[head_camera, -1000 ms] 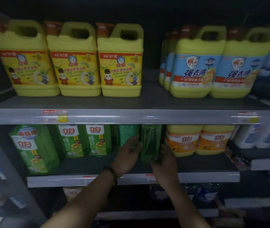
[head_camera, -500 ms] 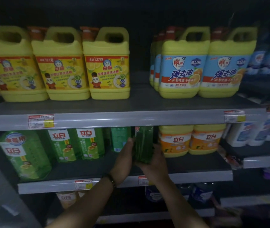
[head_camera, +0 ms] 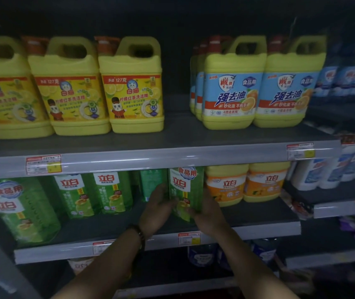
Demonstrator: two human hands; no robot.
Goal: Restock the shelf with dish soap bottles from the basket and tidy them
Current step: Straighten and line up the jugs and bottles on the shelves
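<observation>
A green dish soap bottle (head_camera: 185,190) stands on the middle shelf (head_camera: 248,228), its label facing me. My left hand (head_camera: 156,209) presses its left side and my right hand (head_camera: 208,214) cups its lower right side, so both hands grip it. Another green bottle (head_camera: 152,184) stands behind it, turned away. More green bottles (head_camera: 111,193) line the shelf to the left, one large one (head_camera: 19,210) at the far left front. The basket is out of view.
Two orange-labelled bottles (head_camera: 245,183) stand right of the held bottle. Yellow jugs (head_camera: 133,87) and blue-labelled jugs (head_camera: 232,87) fill the upper shelf (head_camera: 172,158). White bottles (head_camera: 327,171) sit on the neighbouring unit at right. Price tags (head_camera: 188,238) hang on the shelf rails.
The green bottle has been turned from edge-on so its label now faces me. Both hands have closed around its sides, and my view has shifted right and closer.
</observation>
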